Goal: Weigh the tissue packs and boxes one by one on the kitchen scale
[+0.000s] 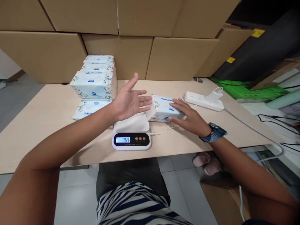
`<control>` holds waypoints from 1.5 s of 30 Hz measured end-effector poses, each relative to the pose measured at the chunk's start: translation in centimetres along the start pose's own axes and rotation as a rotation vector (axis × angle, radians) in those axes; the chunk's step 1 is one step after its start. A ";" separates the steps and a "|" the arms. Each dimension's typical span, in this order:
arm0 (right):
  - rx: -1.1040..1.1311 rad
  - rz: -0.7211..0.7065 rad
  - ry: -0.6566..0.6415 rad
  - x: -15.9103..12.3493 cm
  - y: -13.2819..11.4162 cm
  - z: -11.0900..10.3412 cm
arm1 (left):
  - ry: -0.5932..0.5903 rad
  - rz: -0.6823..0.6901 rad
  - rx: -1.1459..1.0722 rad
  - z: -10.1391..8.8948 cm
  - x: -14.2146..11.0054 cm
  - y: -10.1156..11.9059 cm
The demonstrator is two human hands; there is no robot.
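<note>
My left hand (pixel 131 101) is held above the white digital scale (pixel 132 126), palm turned up, thumb raised and fingers apart, with nothing in it. Its fingertips are at the left end of a pack of tissues (pixel 161 107), printed with flowers and lettering. On the pack's right end lies my right hand (pixel 187 116), the thumb at the near side and the fingers over the top. The scale's lit display (pixel 123 140) shows digits, the last unclear. Left of the scale, more tissue packs (pixel 95 82) are stacked, and one (pixel 86 107) is partly behind my left forearm.
Cardboard boxes (pixel 131 56) form a wall along the back of the wooden table (pixel 35 134). A white power strip (pixel 203 100) lies at the right, its cable trailing off the table. A thin white cable (pixel 161 132) runs from the scale. Green packaging (pixel 234 90) is beyond.
</note>
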State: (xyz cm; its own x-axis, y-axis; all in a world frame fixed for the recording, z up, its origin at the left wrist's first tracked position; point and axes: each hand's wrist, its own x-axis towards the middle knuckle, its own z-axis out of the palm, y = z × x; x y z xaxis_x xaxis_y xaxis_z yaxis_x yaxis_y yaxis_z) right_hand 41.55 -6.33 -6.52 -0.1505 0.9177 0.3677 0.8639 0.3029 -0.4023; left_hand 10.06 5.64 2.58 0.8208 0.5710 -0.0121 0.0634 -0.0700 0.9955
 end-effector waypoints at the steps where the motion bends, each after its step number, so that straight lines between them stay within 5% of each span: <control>1: -0.056 -0.029 0.002 0.4 -0.6 -0.2 | -0.018 0.035 0.009 -0.2 -0.4 0.1; 4: -0.165 -0.123 -0.049 2.1 -2.1 -0.8 | 0.041 0.107 0.030 -0.1 -1.7 0.0; 8: -0.201 -0.234 -0.185 3.3 -2.8 -0.3 | 0.316 0.213 0.137 0.4 -4.2 -2.3; 14: -0.356 -0.213 -0.162 2.2 -2.3 0.7 | 0.530 0.692 0.411 -0.5 -9.2 -6.5; 19: -0.411 -0.239 -0.159 2.2 -3.0 0.8 | 0.664 1.004 0.854 -1.4 -11.0 -6.8; 22: -0.417 -0.261 -0.152 2.3 -3.4 1.2 | 0.626 1.030 0.989 -0.8 -11.1 -6.6; 28: -0.441 -0.252 -0.135 2.3 -3.8 1.7 | 0.366 1.082 1.077 0.8 -10.9 -7.5; 34: -0.433 -0.202 -0.181 3.8 -4.1 2.1 | 0.323 1.061 1.097 1.5 -10.9 -7.8; 45: -0.358 -0.030 -0.300 16.8 1.4 4.2 | 0.318 1.042 1.041 2.3 -11.1 -8.2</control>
State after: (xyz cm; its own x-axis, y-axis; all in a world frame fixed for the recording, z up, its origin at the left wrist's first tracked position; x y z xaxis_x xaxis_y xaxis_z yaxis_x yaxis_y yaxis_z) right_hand 38.19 10.58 -4.41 -0.2649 0.9596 0.0951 0.9606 0.2713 -0.0611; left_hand 1.77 -2.01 -5.65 0.6058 0.0406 0.7946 0.0215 -0.9992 0.0346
